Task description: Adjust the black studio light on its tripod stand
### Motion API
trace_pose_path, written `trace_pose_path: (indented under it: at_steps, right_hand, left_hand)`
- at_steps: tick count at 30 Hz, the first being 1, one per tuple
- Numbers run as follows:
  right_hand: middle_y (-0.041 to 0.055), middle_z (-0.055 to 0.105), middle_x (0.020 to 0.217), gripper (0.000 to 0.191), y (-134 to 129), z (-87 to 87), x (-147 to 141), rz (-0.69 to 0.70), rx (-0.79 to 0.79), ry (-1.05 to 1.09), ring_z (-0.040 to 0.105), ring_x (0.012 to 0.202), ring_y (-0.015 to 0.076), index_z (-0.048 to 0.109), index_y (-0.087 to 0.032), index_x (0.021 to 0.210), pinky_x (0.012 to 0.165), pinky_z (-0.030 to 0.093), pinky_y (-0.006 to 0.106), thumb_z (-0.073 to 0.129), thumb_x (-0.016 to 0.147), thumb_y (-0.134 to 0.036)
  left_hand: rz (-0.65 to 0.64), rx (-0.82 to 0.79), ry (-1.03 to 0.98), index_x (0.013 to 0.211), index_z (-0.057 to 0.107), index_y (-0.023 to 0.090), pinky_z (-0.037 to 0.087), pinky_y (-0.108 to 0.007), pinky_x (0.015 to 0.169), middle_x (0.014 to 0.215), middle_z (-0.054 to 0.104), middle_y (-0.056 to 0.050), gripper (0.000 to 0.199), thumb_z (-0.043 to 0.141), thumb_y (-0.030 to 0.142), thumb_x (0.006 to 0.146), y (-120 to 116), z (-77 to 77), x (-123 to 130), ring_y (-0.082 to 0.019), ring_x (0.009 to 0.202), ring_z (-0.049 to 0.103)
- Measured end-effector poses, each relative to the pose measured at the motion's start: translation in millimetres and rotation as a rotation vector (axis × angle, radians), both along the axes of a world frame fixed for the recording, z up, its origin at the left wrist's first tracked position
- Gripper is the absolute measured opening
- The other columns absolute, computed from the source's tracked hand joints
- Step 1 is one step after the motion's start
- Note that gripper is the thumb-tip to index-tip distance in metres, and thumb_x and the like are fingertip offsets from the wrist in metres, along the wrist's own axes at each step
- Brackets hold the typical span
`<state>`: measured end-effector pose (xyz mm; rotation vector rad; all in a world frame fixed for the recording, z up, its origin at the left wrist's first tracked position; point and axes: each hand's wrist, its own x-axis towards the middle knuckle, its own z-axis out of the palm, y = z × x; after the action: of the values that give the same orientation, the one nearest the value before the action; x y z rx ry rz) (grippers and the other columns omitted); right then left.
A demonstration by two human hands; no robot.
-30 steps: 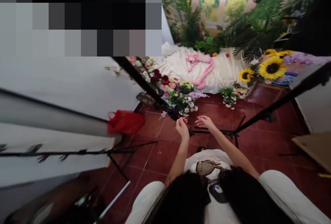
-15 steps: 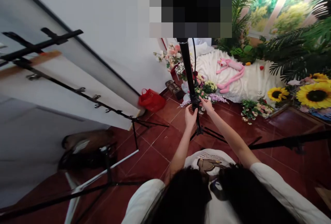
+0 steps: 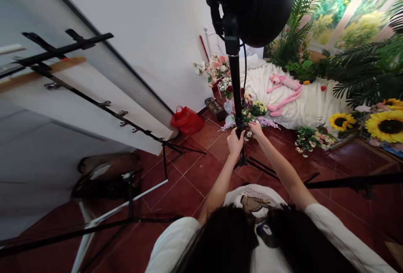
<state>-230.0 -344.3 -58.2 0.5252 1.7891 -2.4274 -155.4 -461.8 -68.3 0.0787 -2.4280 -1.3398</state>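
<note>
Left hand point(image 3: 235, 143) curled round black stand point(image 3: 234, 82), just below its collar point(image 3: 240, 122). Right hand point(image 3: 256, 130) at collar's right side; can't tell if it grips. Stand upright between hands, lamp point(image 3: 252, 4) on top. Beyond: flowers point(image 3: 258, 108), pink toy point(image 3: 291, 83) on white cloth point(image 3: 311, 107).

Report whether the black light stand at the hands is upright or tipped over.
Upright: the light stand rises from spread legs on the tiled floor, with its black lamp head at the top.
</note>
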Motion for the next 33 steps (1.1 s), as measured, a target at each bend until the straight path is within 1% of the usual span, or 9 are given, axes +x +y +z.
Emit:
trace_pose_path:
  at_steps: [4, 7, 13, 19, 22, 25, 28, 30, 33]
  right_hand:
    - [-0.0045, 0.068, 0.071, 0.026, 5, -7.5, 12, 0.036, -0.225, -0.036, 0.064, 0.061, 0.0084, 0.061, -0.020, 0.090, 0.062, 0.054, 0.018, 0.073, 0.067, -0.014]
    - [-0.0053, 0.070, 0.081, 0.031, 6, -11.1, 24, 0.119, -0.286, 0.052, 0.064, 0.069, 0.0076, 0.065, -0.025, 0.104, 0.066, 0.053, 0.017, 0.068, 0.073, -0.019]
    - [-0.0086, 0.068, 0.082, 0.051, 5, -1.0, 28, 0.150, -0.229, 0.124, 0.055, 0.057, 0.0061, 0.062, -0.034, 0.123, 0.060, 0.046, 0.015, 0.064, 0.074, -0.022]
    - [-0.0069, 0.058, 0.065, 0.054, 0, 11.1, 16, 0.105, -0.176, 0.167, 0.051, 0.055, 0.0088, 0.063, -0.025, 0.125, 0.054, 0.041, 0.015, 0.052, 0.072, -0.021]
    - [-0.0071, 0.055, 0.060, 0.048, 5, 5.1, 11, 0.075, -0.032, 0.212, 0.048, 0.053, 0.0089, 0.065, -0.021, 0.121, 0.053, 0.040, 0.015, 0.050, 0.075, -0.023]
    - [-0.0070, 0.060, 0.061, 0.042, 20, -6.4, 11, 0.127, 0.169, 0.231, 0.049, 0.054, 0.0103, 0.065, -0.022, 0.117, 0.054, 0.041, 0.017, 0.056, 0.076, -0.027]
    - [-0.0024, 0.070, 0.075, 0.041, 37, -11.0, 18, 0.140, 0.258, 0.246, 0.061, 0.069, 0.0124, 0.064, -0.023, 0.116, 0.066, 0.048, 0.021, 0.063, 0.076, -0.030]
    - [0.0020, 0.073, 0.096, 0.044, 42, -5.2, 25, 0.133, 0.262, 0.304, 0.065, 0.091, 0.0143, 0.064, -0.023, 0.115, 0.081, 0.051, 0.024, 0.069, 0.072, -0.029]
    - [0.0049, 0.067, 0.122, 0.055, 34, 12.1, 35, 0.209, 0.358, 0.475, 0.058, 0.120, 0.0202, 0.064, -0.025, 0.117, 0.096, 0.048, 0.030, 0.080, 0.064, -0.028]
  left_hand:
    - [0.012, 0.001, 0.014, 0.116, 0.061, 0.018, 0.046, -0.042, 0.097, 0.106, 0.071, -0.014, 0.045, 0.056, 0.054, 0.089, 1, -1.2, 1, -0.028, 0.102, 0.067]
    - [0.009, 0.003, 0.020, 0.117, 0.060, 0.018, 0.044, -0.044, 0.100, 0.111, 0.070, -0.015, 0.046, 0.055, 0.054, 0.089, 1, -3.4, 1, -0.028, 0.106, 0.066]
    - [0.007, 0.025, 0.021, 0.117, 0.060, 0.019, 0.044, -0.044, 0.100, 0.116, 0.069, -0.016, 0.046, 0.059, 0.054, 0.087, -1, -4.9, 0, -0.029, 0.110, 0.065]
    - [0.010, 0.028, 0.023, 0.117, 0.060, 0.019, 0.044, -0.044, 0.101, 0.116, 0.069, -0.016, 0.046, 0.058, 0.054, 0.088, -1, -1.2, 2, -0.030, 0.111, 0.065]
    - [-0.002, 0.014, 0.017, 0.119, 0.059, 0.018, 0.044, -0.044, 0.101, 0.115, 0.069, -0.016, 0.047, 0.056, 0.055, 0.089, -1, 0.1, 3, -0.030, 0.110, 0.065]
    - [-0.007, 0.004, 0.012, 0.119, 0.059, 0.018, 0.043, -0.045, 0.101, 0.115, 0.069, -0.016, 0.048, 0.056, 0.055, 0.089, -1, 0.1, 3, -0.030, 0.109, 0.065]
    - [0.003, 0.005, 0.016, 0.118, 0.059, 0.018, 0.044, -0.045, 0.100, 0.116, 0.069, -0.016, 0.047, 0.057, 0.054, 0.089, -1, -1.4, 2, -0.030, 0.109, 0.065]
    - [0.014, 0.018, 0.021, 0.118, 0.060, 0.019, 0.044, -0.044, 0.100, 0.115, 0.069, -0.016, 0.046, 0.059, 0.053, 0.087, -1, -3.6, 2, -0.030, 0.109, 0.065]
    - [0.015, 0.032, 0.043, 0.118, 0.059, 0.019, 0.045, -0.042, 0.100, 0.116, 0.068, -0.015, 0.042, 0.061, 0.048, 0.087, -2, -10.4, 0, -0.029, 0.111, 0.064]
